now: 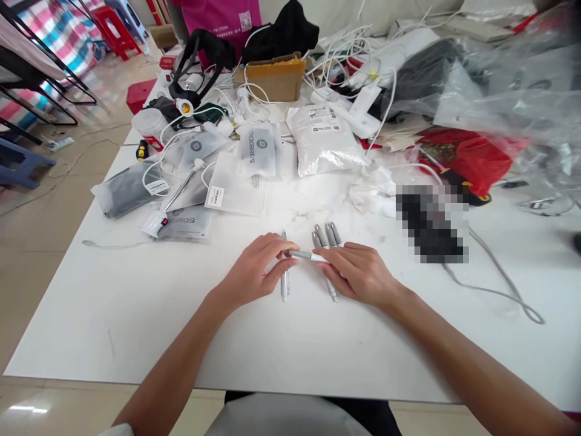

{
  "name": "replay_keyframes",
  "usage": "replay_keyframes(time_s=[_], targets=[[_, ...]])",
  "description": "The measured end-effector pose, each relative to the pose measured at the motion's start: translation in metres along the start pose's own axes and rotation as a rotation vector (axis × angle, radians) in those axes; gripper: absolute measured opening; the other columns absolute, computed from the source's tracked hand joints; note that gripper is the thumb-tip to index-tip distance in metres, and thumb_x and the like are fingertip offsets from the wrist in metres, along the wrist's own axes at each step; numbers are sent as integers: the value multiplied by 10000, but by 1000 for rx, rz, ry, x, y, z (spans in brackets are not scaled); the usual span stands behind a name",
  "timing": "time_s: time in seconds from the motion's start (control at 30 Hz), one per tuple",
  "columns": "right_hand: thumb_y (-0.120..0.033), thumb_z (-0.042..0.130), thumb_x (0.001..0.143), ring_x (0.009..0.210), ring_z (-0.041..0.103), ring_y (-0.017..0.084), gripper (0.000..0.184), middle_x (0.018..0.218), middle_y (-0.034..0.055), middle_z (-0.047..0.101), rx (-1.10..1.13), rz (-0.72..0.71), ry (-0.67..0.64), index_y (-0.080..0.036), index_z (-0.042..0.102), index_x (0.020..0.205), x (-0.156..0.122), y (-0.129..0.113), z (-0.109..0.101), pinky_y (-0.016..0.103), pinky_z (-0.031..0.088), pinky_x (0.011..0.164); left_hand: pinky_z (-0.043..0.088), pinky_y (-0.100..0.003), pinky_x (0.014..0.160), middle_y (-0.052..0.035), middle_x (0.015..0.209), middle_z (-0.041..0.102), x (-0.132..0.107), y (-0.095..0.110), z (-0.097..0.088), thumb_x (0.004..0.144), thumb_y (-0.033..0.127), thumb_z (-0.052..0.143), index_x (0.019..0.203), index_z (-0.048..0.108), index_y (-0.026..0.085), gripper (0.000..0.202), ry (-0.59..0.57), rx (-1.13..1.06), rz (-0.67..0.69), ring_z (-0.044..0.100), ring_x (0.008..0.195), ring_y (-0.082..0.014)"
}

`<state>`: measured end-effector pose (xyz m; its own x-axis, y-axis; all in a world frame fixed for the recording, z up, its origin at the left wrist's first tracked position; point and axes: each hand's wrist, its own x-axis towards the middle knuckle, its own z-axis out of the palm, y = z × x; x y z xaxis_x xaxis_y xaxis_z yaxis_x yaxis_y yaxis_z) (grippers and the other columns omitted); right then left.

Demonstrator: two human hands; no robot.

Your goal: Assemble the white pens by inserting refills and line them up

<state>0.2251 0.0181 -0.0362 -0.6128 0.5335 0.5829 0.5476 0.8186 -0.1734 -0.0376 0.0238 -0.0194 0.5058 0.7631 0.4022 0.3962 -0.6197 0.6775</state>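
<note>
Both my hands rest on the white table (136, 315) near its front middle. My left hand (256, 269) and my right hand (358, 272) pinch the two ends of one grey-and-white pen (306, 256), held sideways between them. Another pen (284, 284) lies upright on the table under my left fingers. Several more grey pens (327, 235) lie side by side just beyond my right hand, partly covered by it.
Packaged items in frosted bags (258, 151), a white pouch (324, 139), a cardboard box (275, 75), tangled white cables and plastic bags crowd the far half. A grey cable (494, 284) runs at the right. Crumpled tissue (370, 191) lies beyond the pens.
</note>
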Motion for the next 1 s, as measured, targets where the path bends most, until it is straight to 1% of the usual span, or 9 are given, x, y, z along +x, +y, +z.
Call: replay_keyframes(time_s=[0.17, 0.37, 0.43, 0.5, 0.57, 0.63, 0.7, 0.87, 1.0], targets=[[-240, 636, 1067, 487, 463, 92, 117, 613, -60, 599, 38, 26, 13, -144, 681, 1116, -2, 0, 3, 277, 361, 542, 419, -342, 703, -23, 796, 654, 0, -4, 2, 1130, 231, 475, 997, 616, 198, 197, -11, 188, 113, 495, 701, -165], [-232, 692, 1038, 522, 522, 90, 172, 679, -35, 672, -28, -41, -4, -138, 681, 1182, -1, -3, 0, 287, 361, 549, 379, -345, 637, 30, 549, 436, -2, 0, 8, 1147, 263, 392, 665, 399, 222, 484, 32, 127, -42, 389, 572, -155], [-229, 692, 1035, 544, 556, 96, 171, 701, -26, 696, -39, -46, -2, -146, 677, 1184, -1, -2, -1, 288, 377, 560, 425, -339, 673, 27, 595, 514, -2, 1, 8, 1140, 334, 457, 703, 491, 219, 453, 43, 89, -88, 466, 607, -154], [-225, 675, 1041, 542, 559, 98, 143, 697, -29, 696, -40, -22, 13, -159, 677, 1168, -2, -1, 0, 287, 386, 564, 485, -339, 756, -16, 833, 690, -2, 1, 7, 1097, 396, 579, 946, 647, 214, 246, 57, 55, -78, 603, 764, -168], [-220, 661, 1046, 524, 537, 96, 110, 674, -40, 678, -36, 1, 29, -167, 676, 1141, -2, 1, 0, 284, 384, 559, 509, -336, 809, -51, 1005, 736, -2, -1, 7, 1067, 375, 647, 1142, 663, 214, 179, 79, 26, -26, 653, 879, -177], [-226, 664, 1044, 520, 524, 95, 94, 670, -41, 671, -30, 2, 32, -164, 672, 1114, -1, 1, 1, 284, 384, 555, 485, -321, 768, -18, 866, 710, -2, -3, 8, 1089, 290, 604, 1028, 667, 211, 119, 100, 47, 28, 625, 787, -157], [-239, 673, 1039, 530, 530, 97, 95, 679, -35, 677, -33, -6, 36, -164, 673, 1097, -1, 1, 1, 285, 389, 559, 442, -322, 714, 18, 696, 625, -3, -5, 8, 1112, 244, 540, 866, 629, 207, 264, 118, 108, 51, 556, 670, -146], [-238, 648, 1045, 566, 567, 106, 152, 725, -22, 707, -29, 1, 34, -167, 672, 1178, -2, 1, 1, 283, 409, 582, 514, -340, 812, -57, 992, 738, -2, -5, 8, 1057, 333, 668, 1180, 668, 215, 170, 100, 74, 59, 671, 878, -184], [-204, 605, 1058, 608, 591, 116, 187, 790, 0, 716, -49, -11, 8, -160, 647, 1235, 0, 3, -1, 288, 407, 595, 452, -332, 725, -10, 767, 697, -2, -6, 9, 1095, 255, 586, 946, 671, 211, 177, 128, 142, 86, 593, 723, -161]])
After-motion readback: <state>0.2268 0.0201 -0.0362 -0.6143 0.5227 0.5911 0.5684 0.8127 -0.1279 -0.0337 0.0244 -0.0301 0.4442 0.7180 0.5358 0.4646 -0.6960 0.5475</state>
